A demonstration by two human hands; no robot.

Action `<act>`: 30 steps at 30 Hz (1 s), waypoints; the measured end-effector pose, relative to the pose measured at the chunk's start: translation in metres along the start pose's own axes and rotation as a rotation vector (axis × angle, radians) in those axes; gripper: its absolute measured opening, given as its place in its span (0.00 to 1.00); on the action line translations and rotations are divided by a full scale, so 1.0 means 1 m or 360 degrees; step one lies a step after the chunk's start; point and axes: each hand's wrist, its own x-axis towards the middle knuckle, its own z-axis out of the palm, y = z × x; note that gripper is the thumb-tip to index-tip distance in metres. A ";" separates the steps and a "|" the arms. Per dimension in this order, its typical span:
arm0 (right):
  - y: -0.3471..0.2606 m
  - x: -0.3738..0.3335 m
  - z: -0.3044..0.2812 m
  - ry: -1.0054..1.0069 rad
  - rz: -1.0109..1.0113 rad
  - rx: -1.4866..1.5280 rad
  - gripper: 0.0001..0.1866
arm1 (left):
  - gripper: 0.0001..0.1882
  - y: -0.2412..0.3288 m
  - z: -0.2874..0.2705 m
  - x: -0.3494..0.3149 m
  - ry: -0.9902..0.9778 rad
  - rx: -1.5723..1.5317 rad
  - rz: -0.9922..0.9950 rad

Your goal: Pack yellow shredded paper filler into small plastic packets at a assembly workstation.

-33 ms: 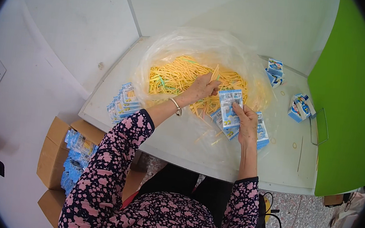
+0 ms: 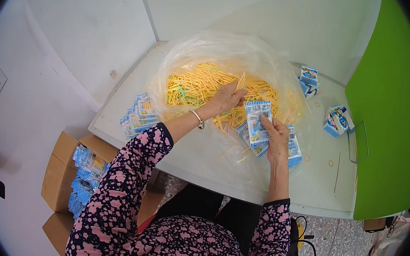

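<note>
A large clear plastic bag (image 2: 193, 45) lies open on the table, with a heap of thin yellow sticks (image 2: 194, 82) and a few green ones inside. Over the heap, my left hand (image 2: 225, 99) is closed on a few yellow sticks (image 2: 241, 80) that point up from its fingers. Just to the right, my right hand (image 2: 277, 137) pinches a flat blue-and-white packet (image 2: 257, 114), thumb on its face. More such packets (image 2: 295, 147) lie under and beside that hand. Whether the held packet's top is slit cannot be made out.
Filled packets (image 2: 139, 115) lie in a stack left of the bag. An open cardboard box (image 2: 60, 173) with blue packets stands low at left. Small blue-and-white boxes (image 2: 336, 120), a wire stand (image 2: 361, 148) and rubber bands (image 2: 331, 163) are at right, before a green panel (image 2: 388, 121).
</note>
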 end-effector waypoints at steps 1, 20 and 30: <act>0.000 -0.001 0.000 -0.0023 0.0018 0.0008 0.07 | 0.16 0.000 0.001 -0.001 0.0118 -0.0119 0.0018; 0.006 -0.008 -0.002 -0.0376 0.0224 0.0107 0.11 | 0.17 0.051 0.012 -0.022 -0.0053 -0.1456 -0.0157; 0.012 -0.009 -0.006 -0.0431 0.0176 -0.0063 0.11 | 0.24 0.048 0.025 -0.033 0.0060 -0.1116 0.0004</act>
